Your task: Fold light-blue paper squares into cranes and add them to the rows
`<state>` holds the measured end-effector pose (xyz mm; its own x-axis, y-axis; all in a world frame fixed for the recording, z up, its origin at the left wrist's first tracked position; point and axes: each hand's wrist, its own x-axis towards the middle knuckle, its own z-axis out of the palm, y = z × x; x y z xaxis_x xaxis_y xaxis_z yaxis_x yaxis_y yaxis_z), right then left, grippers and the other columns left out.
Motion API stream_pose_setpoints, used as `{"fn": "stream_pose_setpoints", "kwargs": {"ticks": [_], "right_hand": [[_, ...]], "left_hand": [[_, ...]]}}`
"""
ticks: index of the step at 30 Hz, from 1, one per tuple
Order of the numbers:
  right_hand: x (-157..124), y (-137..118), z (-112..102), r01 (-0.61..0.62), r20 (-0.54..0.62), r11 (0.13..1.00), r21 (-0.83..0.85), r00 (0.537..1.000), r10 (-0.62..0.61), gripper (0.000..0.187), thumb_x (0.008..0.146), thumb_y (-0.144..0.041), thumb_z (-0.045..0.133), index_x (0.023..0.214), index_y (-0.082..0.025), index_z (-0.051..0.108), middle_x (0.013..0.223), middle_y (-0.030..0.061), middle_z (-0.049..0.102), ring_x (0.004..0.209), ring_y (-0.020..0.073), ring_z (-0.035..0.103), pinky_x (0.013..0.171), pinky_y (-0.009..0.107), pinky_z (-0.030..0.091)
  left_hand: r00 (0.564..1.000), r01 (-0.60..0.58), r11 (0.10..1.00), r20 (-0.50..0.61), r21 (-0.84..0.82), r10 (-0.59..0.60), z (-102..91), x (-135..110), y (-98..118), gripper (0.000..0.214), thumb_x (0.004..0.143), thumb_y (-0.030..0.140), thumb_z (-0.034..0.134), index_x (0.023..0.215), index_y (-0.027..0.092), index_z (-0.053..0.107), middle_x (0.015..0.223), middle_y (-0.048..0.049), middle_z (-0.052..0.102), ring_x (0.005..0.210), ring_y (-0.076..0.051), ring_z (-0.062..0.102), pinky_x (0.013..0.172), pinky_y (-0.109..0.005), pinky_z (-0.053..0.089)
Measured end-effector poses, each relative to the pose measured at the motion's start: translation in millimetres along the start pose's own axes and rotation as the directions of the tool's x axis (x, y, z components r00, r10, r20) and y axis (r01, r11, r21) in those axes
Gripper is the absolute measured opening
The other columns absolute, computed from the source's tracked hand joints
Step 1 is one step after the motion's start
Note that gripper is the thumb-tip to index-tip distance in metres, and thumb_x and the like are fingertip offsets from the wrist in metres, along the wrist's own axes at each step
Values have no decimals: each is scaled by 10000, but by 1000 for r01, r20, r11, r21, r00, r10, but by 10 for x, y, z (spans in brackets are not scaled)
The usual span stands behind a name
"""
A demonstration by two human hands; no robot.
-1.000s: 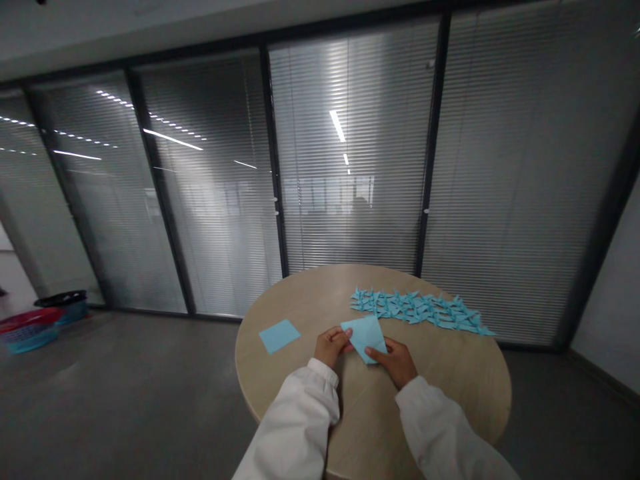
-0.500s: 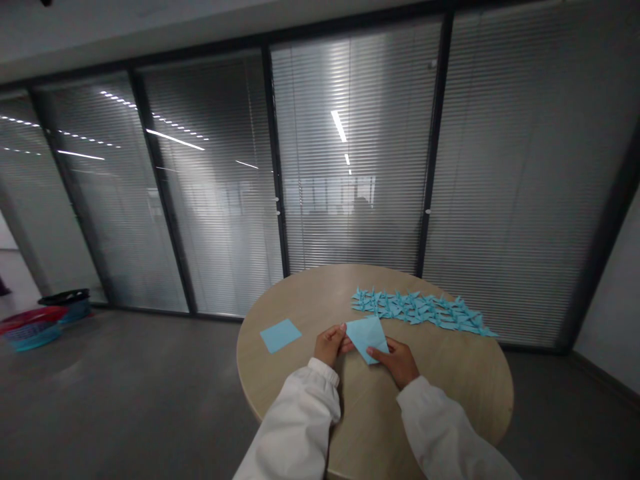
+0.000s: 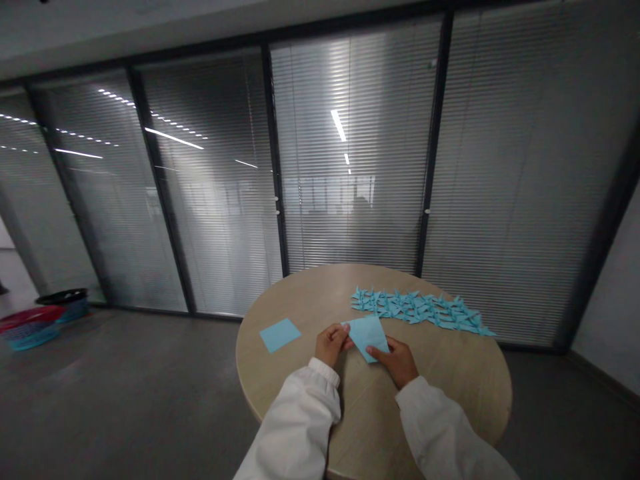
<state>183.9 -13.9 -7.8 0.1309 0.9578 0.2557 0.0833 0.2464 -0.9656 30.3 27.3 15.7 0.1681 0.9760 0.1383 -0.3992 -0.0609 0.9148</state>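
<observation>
Little has shifted in this last moment: the left hand [image 3: 331,345] pinches the folded blue paper [image 3: 367,337] by its left corner above the bench's [image 3: 450,407] near half. The right hand [image 3: 395,362] has its fingers against the paper's lower edge, though whether it pinches is unclear. A blue square [image 3: 280,335] lies at the bench's left, and paper cranes [image 3: 423,310] lie along its far side.

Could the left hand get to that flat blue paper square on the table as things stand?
Probably yes. The left hand is near the blue paper square, with only tabletop between them. It would first have to let go of the folded blue paper, which it pinches with the right hand.
</observation>
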Motion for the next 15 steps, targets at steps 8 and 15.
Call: {"fn": "stream_pose_setpoints", "kwargs": {"ticks": [8,15], "right_hand": [[3,17,-9,17,-10,999,-47,1000,-17,443,557,-480,652,793,-104,659,699,53,663,636,205,581,573,277,453],[-13,-37,14,-9,-5,1000,-18,1000,9,416,555,-466,659,761,-104,664,686,54,664,622,200,579,572,276,451]], "left_hand": [[999,20,1000,-29,-11,-20,-10,2,-11,306,459,365,732,563,120,582,532,-3,609,532,-138,580,603,-268,490],[1000,-23,1000,6,-20,23,-8,9,-9,324,487,392,715,581,111,584,514,1,593,513,-120,565,586,-249,484]]}}
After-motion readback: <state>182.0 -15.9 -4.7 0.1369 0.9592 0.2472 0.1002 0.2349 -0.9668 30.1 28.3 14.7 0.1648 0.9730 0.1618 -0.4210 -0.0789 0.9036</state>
